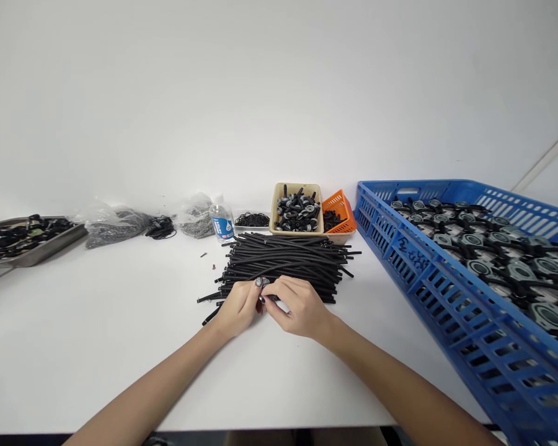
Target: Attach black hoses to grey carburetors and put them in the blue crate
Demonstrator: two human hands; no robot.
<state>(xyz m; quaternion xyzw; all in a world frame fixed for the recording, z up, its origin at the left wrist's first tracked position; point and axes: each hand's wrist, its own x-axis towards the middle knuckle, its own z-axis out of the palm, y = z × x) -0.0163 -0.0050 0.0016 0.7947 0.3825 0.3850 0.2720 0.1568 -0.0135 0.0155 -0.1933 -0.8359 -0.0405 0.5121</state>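
1. Left hand [235, 310]: rests on the worktop [97, 347] at the near edge of the tube pile [283, 260], fingers curled and pinched shut.
2. Right hand [300, 306]: lies just beside the left hand, fingertips closed and meeting those of the left.
3. Held item: both hands pinch a small grey part [263, 284] between their fingertips. It appears to sit on the end of a black tube, but it is too small to confirm.
4. Tube pile: black tubes lie roughly parallel, running left to right, and touch both hands.
5. Behind the pile: a beige bin [273, 214] of black and grey fittings, an orange basket [341, 203] and a clear bottle [222, 224].
6. Right of the pile: a blue crate [446, 291] holding grey and black assemblies.
7. Far left: a metal tray [41, 251] and plastic bags [116, 226].
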